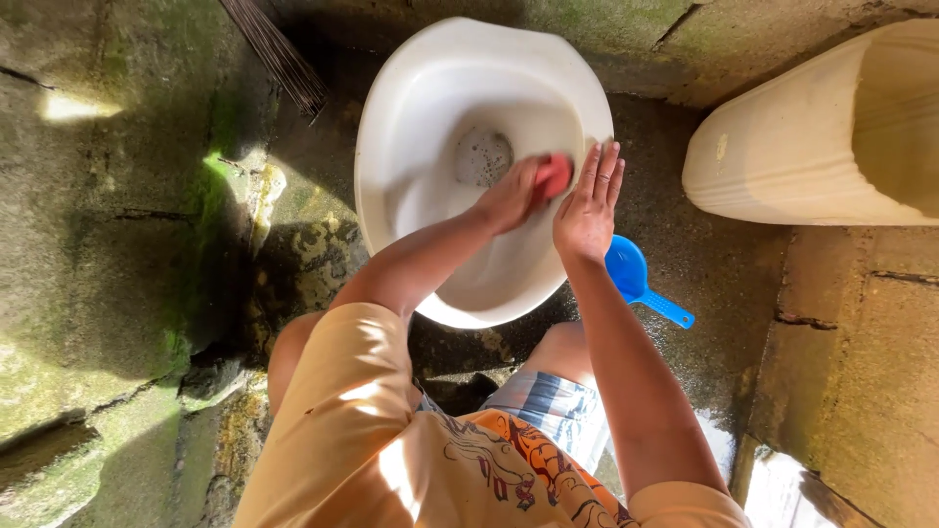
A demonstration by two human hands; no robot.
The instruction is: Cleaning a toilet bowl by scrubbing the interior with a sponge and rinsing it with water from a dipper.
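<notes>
A white squat toilet bowl [430,108] sits on the wet concrete floor in front of me. My left hand [511,196] reaches into the bowl and grips a red scrubbing pad [555,176], which presses against the bowl's inner right wall. My right hand [590,205] rests flat on the bowl's right rim, fingers spread and pointing away from me, holding nothing. Foamy water lies around the drain hole [482,156].
A blue plastic dipper [636,279] lies on the floor just right of the bowl. A large cream container [802,147] lies at the upper right. Broom bristles [279,54] hang at the upper left. Mossy stone walls [108,244] close in left and right.
</notes>
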